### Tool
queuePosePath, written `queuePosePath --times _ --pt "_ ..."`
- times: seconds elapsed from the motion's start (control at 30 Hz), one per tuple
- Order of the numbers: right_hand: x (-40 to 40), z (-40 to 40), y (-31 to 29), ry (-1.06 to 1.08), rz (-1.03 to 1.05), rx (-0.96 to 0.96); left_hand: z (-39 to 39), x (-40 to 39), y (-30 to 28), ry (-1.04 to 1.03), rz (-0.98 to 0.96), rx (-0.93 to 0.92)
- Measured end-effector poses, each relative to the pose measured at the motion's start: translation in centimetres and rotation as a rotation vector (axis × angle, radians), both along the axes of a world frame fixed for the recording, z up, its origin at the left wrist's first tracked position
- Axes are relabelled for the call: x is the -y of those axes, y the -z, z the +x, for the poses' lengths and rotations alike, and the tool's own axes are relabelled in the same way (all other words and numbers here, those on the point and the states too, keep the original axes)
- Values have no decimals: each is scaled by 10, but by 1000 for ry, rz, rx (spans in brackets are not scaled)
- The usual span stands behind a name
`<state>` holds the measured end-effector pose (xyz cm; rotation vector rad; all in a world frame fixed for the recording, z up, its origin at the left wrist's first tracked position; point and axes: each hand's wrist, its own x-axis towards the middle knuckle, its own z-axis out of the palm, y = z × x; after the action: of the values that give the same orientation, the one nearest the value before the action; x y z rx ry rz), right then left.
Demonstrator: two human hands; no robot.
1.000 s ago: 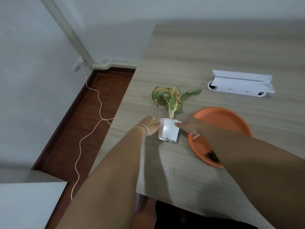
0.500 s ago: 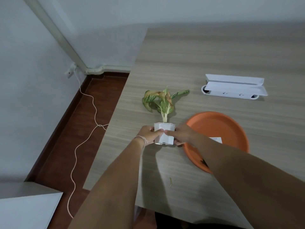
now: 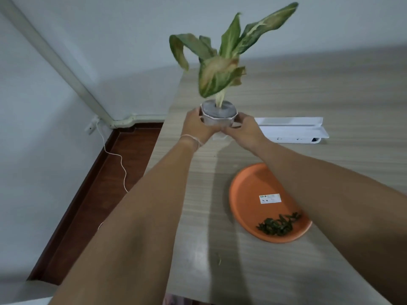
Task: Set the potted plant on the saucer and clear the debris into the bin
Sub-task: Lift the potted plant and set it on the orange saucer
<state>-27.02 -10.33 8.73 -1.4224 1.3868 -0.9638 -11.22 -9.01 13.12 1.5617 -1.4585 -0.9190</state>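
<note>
Wood-grain table; orange saucer label unreadable

Potted plant lifted off table since earlier, now upright, raised between both hands.

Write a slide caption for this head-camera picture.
Both hands, left hand and right hand, hold the potted plant above the table, the orange saucer nearer.

We are seeing a wooden table carrying an orange saucer (leaf scraps inside), a white case and one stray scrap.
</note>
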Motion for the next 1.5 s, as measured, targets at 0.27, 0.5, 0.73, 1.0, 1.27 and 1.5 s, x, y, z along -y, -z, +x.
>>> queuePosePath --times 0.27,0.5,0.73,1.0,1.27,1.5 --pt "-28 -78 13 139 -67 -80 -66 2 32 103 22 27" --pt "-84 -113 75 205 40 -28 -110 -38 99 179 148 72" --pt "-122 -116 117 205 60 -110 -111 -68 135 220 225 110" --pt "-136 -120 146 159 98 -188 -110 -83 165 227 267 144" --pt "-137 -131 155 143 176 -254 -108 -75 172 264 271 201" --pt "-132 -130 150 119 205 -302 -113 -78 178 277 231 352"
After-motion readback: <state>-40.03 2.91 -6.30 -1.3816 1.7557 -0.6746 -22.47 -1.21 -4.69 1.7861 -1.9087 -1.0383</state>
